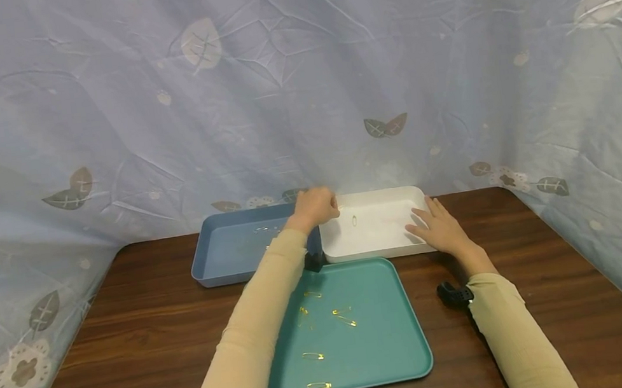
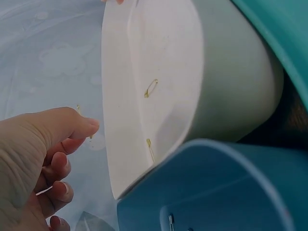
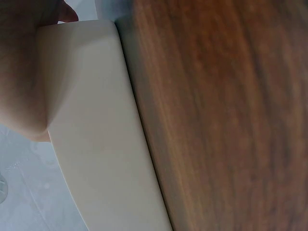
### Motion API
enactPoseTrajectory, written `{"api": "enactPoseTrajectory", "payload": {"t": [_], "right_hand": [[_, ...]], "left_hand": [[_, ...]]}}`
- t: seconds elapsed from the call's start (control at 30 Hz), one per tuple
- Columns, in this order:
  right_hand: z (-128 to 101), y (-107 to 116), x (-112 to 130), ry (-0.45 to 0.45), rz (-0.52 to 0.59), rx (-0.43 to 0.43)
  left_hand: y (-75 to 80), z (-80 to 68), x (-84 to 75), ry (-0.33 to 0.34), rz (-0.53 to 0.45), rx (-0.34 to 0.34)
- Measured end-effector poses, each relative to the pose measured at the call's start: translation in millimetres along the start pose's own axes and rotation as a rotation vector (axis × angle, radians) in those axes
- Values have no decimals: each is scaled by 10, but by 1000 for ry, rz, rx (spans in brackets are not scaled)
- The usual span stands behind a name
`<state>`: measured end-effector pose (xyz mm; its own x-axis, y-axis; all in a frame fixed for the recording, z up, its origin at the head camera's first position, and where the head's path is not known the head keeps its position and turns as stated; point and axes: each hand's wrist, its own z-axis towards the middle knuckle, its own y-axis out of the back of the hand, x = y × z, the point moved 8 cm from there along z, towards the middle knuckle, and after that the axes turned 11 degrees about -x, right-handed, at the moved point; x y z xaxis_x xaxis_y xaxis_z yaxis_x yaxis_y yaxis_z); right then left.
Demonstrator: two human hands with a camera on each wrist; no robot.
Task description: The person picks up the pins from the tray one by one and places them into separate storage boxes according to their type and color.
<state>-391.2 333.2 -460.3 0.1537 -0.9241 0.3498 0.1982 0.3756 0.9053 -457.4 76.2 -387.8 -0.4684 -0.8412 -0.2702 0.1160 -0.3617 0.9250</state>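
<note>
Between thumb and index finger, my left hand (image 1: 315,208) pinches a gold safety pin (image 2: 78,108), mostly hidden by the thumb. That hand is over the left end of the white tray (image 1: 378,253). Inside this tray lie a safety pin (image 1: 354,220) and, in the left wrist view, another safety pin (image 2: 150,150) near the wall. My right hand (image 1: 440,230) rests on the white tray's right rim with its fingers spread and straight. Several gold safety pins (image 1: 318,386) lie scattered on the teal tray (image 1: 381,352) in front.
A blue tray (image 1: 214,280) stands left of the white one, with several pins (image 1: 261,229) in it, partly behind my left arm. All trays are on a dark wooden table (image 1: 149,340). A patterned cloth (image 1: 277,95) hangs behind and at the sides.
</note>
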Motion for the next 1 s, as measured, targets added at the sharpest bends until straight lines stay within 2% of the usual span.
{"api": "enactPoseTrajectory", "payload": {"t": [0.3, 0.63, 0.8, 1.0], "right_hand": [[-4, -8, 36, 1, -5, 11], [-3, -26, 40, -3, -2, 17], [-8, -27, 49, -3, 1, 21], [-14, -24, 62, -3, 2, 24]], "left_hand": [[2, -12, 33, 33, 25, -4], [-14, -57, 75, 31, 22, -10], [14, -113, 93, 12, 51, -13], [67, -203, 75, -49, 103, -27]]}}
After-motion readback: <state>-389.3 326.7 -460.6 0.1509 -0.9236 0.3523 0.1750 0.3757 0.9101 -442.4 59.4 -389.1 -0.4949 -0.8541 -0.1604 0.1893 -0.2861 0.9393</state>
